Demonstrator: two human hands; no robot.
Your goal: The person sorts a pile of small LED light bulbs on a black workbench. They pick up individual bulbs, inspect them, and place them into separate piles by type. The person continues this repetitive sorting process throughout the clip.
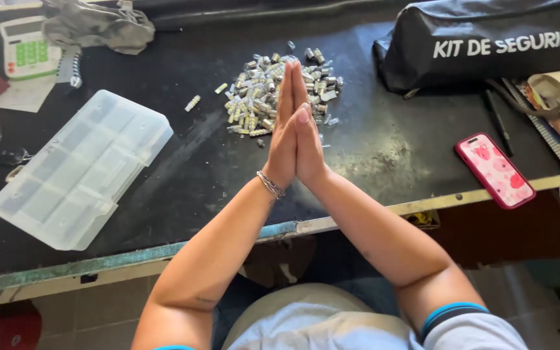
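Left hand (282, 142), right hand (307, 146) pressed flat together, holding nothing; small-parts pile (264, 91) behind, organizer box (79, 168) left.

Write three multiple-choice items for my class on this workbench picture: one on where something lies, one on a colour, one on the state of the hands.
1. Where is the heap of small metal parts?
A. Inside the clear plastic organiser box
B. On the black tabletop just beyond the fingertips
C. On the floor

2. What colour is the phone case at the table's right edge?
A. Pink
B. Green
C. Black

3. How are the left hand and right hand placed?
A. Spread flat on the table
B. Each gripping a tool
C. Pressed palm to palm, holding nothing

Answers:
1. B, the parts lie loose on the tabletop, while the clear plastic organiser box sits apart to the left, shut.
2. A, the case is pink with darker pink shapes.
3. C, both palms meet with fingers straight, and a bracelet circles the left wrist.
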